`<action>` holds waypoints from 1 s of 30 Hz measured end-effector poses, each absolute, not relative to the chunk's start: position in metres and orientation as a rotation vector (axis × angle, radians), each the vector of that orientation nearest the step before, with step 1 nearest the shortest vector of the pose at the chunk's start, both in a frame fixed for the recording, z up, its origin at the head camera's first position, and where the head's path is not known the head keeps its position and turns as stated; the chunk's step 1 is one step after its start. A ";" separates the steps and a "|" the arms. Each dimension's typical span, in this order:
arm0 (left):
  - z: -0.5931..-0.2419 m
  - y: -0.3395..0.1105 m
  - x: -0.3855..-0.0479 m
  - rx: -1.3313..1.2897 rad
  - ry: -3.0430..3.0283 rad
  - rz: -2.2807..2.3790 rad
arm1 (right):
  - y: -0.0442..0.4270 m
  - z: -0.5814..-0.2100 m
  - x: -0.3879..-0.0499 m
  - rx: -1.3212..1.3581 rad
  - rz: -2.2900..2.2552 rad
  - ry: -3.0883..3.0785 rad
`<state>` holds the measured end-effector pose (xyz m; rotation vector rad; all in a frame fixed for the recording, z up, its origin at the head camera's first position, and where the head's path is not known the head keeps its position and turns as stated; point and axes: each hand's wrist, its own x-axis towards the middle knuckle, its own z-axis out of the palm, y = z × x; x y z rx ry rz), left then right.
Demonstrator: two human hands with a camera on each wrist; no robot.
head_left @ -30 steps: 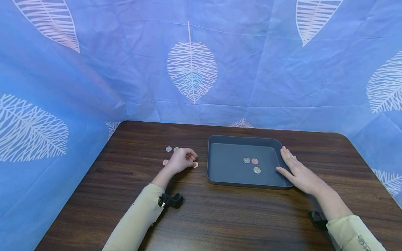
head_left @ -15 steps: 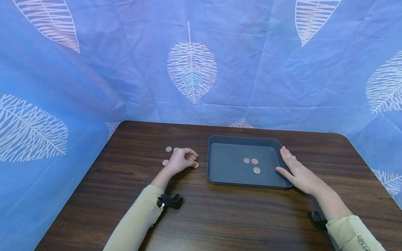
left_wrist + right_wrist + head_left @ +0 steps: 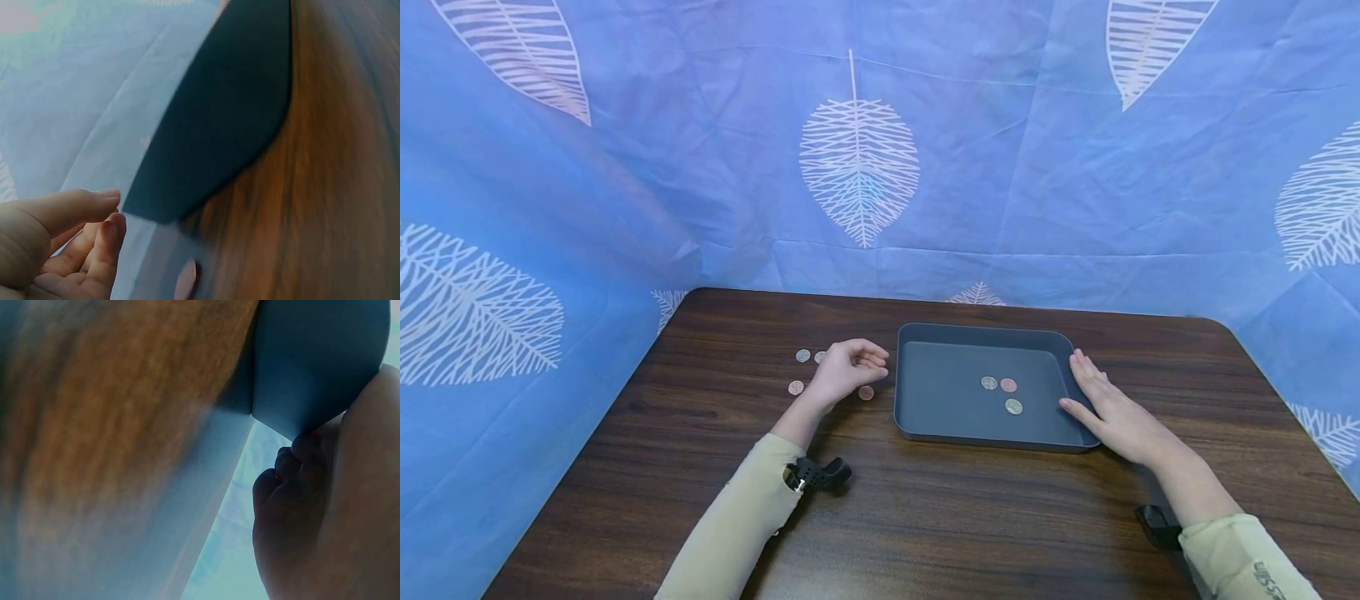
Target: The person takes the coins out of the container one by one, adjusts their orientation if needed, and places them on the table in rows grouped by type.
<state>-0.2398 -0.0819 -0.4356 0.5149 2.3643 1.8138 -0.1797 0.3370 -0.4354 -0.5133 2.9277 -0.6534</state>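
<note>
My left hand [image 3: 847,371] hovers between the loose coins and the grey tray's left side. Its thumb and fingertips come close together; whether a coin is between them cannot be made out. Just below lies a copper coin [image 3: 867,392], also a coin [image 3: 185,281] in the left wrist view. Behind the hand are two silvery coins [image 3: 802,356] and another copper coin [image 3: 795,387]. The grey tray [image 3: 917,425] holds two silvery coins [image 3: 1014,407] and a reddish coin [image 3: 1008,385]. My right hand [image 3: 1112,417] rests with extended fingers against the tray's right rim.
The dark wooden table [image 3: 970,525] extends around the tray. A blue cloth with white leaf patterns [image 3: 737,167] hangs behind and at the sides. Black straps [image 3: 823,473] sit at both wrists.
My left hand has moved up and to the right, off the copper coin, which now shows fully on the table. My right hand and the tray have stayed in place.
</note>
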 end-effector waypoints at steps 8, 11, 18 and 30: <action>-0.424 -0.042 -0.241 0.532 2.283 1.936 | 0.338 -0.436 -0.180 -0.516 -0.662 2.927; -0.418 -0.024 -0.240 0.547 2.228 1.958 | 0.339 -0.437 -0.180 -0.512 -0.665 2.928; -0.410 0.019 -0.240 0.635 2.177 1.911 | 0.339 -0.437 -0.179 -0.503 -0.658 2.928; -0.425 0.066 -0.246 0.500 2.242 1.888 | 0.338 -0.437 -0.180 -0.503 -0.656 2.927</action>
